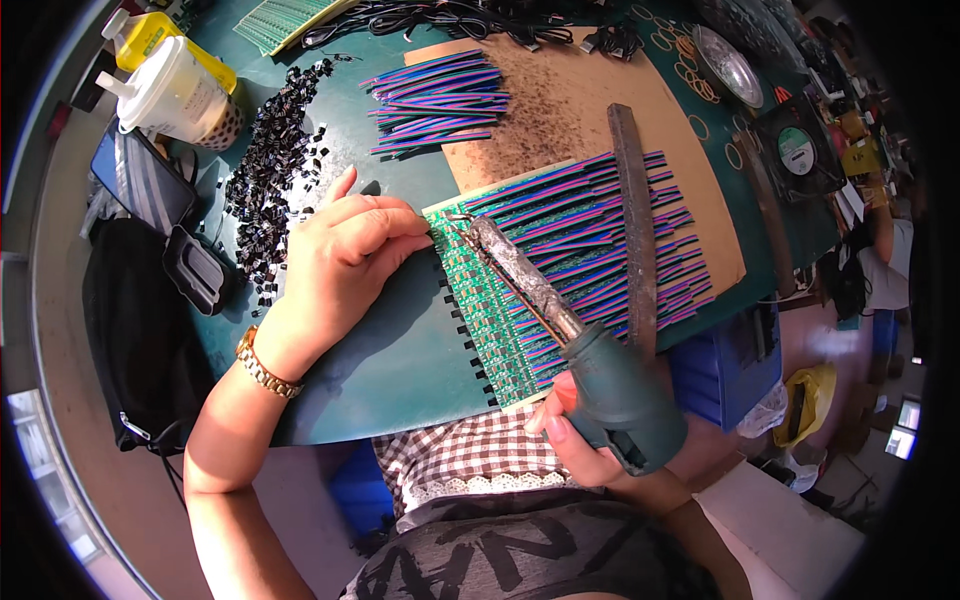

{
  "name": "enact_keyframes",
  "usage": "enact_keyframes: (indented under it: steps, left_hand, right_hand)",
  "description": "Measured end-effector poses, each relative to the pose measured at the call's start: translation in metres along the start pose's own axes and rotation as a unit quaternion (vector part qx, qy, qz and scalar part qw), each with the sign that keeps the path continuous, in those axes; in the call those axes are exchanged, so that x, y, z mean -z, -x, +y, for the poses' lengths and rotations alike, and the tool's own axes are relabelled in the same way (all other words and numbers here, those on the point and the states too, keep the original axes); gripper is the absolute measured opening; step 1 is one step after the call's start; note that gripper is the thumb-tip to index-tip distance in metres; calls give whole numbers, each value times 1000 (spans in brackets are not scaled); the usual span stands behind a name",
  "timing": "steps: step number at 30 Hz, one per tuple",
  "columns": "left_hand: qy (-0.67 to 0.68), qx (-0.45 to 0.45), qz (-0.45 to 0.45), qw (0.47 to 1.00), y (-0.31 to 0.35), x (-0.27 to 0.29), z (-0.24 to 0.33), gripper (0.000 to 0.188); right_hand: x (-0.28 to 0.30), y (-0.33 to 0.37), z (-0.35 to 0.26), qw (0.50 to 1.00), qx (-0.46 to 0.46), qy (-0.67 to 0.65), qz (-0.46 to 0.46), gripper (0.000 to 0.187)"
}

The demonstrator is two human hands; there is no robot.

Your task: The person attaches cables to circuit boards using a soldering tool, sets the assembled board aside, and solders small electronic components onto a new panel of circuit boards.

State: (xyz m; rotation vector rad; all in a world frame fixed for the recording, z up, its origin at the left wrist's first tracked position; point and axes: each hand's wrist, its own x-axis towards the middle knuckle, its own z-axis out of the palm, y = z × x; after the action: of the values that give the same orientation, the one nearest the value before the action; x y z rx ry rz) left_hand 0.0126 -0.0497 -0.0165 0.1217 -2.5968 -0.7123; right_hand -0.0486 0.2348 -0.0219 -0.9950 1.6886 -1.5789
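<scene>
My right hand [580,452] grips a soldering iron [628,405] by its dark green, gun-shaped handle. Its bent tip is over the far left corner of a panel of green circuit boards [485,325]. At that same corner my left hand [345,245] is closed in a pinch, and whatever is between its fingertips is hidden. Small black connectors [462,328] stick out along the panel's left edge below the fingers. Rows of blue, pink and black wires [550,235] extend rightward from the boards, with a flat dark metal bar [632,200] lying across them.
A heap of black connectors [265,165] lies left on the green table. Beyond the panel, a wire bundle [440,100] rests partly on scorched cardboard [545,110]. A lidded cup [175,95], a yellow bottle [150,38] and a phone [143,172] stand far left. Rubber bands [690,75] lie far right.
</scene>
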Motion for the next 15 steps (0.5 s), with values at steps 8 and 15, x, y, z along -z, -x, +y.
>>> enact_keyframes:
  steps: [8,15]
  left_hand:
    - [-102,-144,-34,984,-1,5,-2,23]
    - [-108,-147,-29,983,-2,6,-3,24]
  right_hand:
    - [5,6,4,996,16,75,-42,44]
    - [4,5,8,990,63,122,-27,42]
